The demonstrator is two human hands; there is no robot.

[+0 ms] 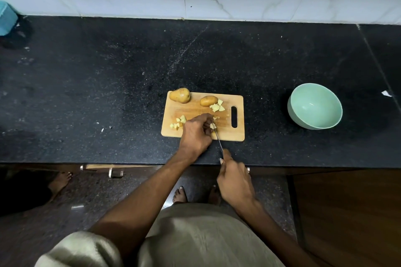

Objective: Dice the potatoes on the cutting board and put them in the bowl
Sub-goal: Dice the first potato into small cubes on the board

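A wooden cutting board (236, 134) lies on the black counter. A whole potato (179, 95) sits at its far left corner and a part-cut potato (208, 101) beside it. Diced pieces lie in piles at the far right (217, 106) and at the left (179, 122). My left hand (196, 133) curls over a small potato piece (212, 125) and holds it down on the board. My right hand (235, 181) grips the handle of a knife (219, 142), whose blade reaches onto the board at that piece. The pale green bowl (315, 106) stands empty to the right.
A blue container (6, 18) stands at the far left by the marble wall. A white scrap (386, 93) lies right of the bowl. The counter's front edge runs just below the board, with drawer handles (116, 173) beneath. Bare feet show on the floor.
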